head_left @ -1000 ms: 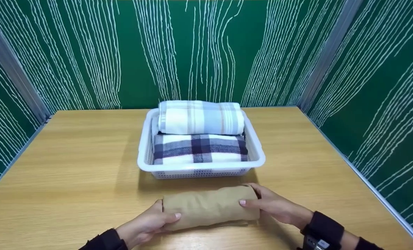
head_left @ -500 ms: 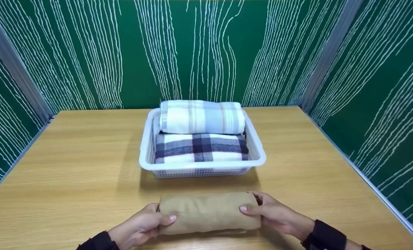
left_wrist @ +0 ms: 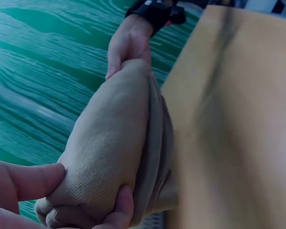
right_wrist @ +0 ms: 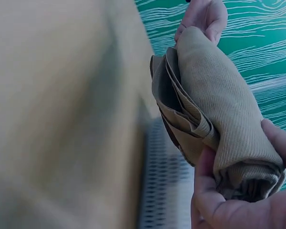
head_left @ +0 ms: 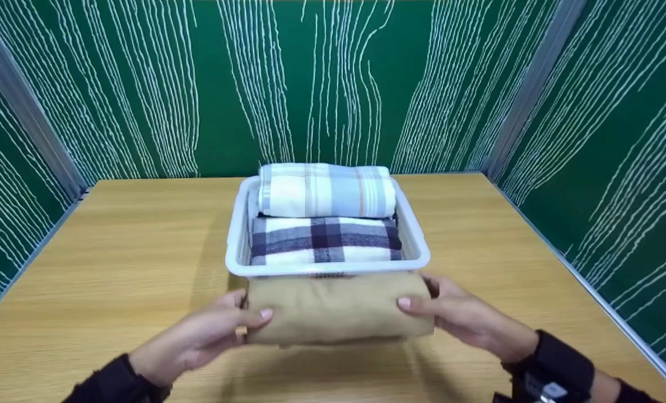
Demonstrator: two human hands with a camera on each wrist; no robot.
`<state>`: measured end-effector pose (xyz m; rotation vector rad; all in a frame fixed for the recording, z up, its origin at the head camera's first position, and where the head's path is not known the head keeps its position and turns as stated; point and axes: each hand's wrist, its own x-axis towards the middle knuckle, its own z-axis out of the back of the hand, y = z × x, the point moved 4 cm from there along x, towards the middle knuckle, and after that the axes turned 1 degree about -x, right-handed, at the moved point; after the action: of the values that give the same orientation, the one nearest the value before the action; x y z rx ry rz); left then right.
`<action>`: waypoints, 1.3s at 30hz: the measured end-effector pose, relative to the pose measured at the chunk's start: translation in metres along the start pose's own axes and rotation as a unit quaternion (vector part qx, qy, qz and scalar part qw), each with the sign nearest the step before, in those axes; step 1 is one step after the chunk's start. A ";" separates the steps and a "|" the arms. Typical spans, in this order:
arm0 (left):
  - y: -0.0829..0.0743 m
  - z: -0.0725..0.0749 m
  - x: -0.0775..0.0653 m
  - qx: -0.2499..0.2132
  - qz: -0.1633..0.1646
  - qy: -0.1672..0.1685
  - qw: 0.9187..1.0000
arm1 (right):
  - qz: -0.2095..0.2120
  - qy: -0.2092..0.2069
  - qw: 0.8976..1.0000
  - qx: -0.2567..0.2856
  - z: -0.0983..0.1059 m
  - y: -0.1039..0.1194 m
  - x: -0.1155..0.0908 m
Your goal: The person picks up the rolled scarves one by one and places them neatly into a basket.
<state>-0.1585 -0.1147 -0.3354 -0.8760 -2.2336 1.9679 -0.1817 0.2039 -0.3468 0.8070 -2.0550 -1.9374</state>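
A rolled tan cloth (head_left: 338,310) is lifted off the table, its shadow falling below it in the head view. My left hand (head_left: 204,333) grips its left end, thumb on the near face. At the other end my right hand (head_left: 473,316) pinches it the same way. Layered loose edges of the tan cloth (right_wrist: 181,105) show along its underside in the right wrist view. Just beyond it stands a white plastic basket (head_left: 232,246), its front wall mostly hidden by the roll. Inside lie a blue-and-white plaid cloth roll (head_left: 327,190) and a dark purple-and-white checked cloth (head_left: 327,240).
The wooden table (head_left: 125,246) spreads around the basket. Green panels with white wavy lines (head_left: 220,84) wall it at the back and sides, with grey metal posts (head_left: 517,101) at the corners.
Both hands have raised the tan roll and moved it forward, from near the table's front toward the basket. The basket and the cloths in it have stayed put.
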 end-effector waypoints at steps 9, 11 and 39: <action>-0.046 0.016 0.024 0.020 -0.050 -0.054 0.997 | 0.045 -0.062 0.997 -0.028 0.015 0.039 0.034; -0.049 0.021 0.035 0.017 -0.061 -0.065 0.996 | 0.058 -0.071 0.995 -0.028 0.020 0.042 0.045; -0.039 0.048 0.105 0.156 -0.118 -0.146 0.970 | 0.084 -0.117 0.983 -0.114 0.059 0.023 0.101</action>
<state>-0.2801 -0.1141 -0.3438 -0.2872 -1.9556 2.3594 -0.3007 0.2026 -0.3531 0.3602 -1.8986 -2.2033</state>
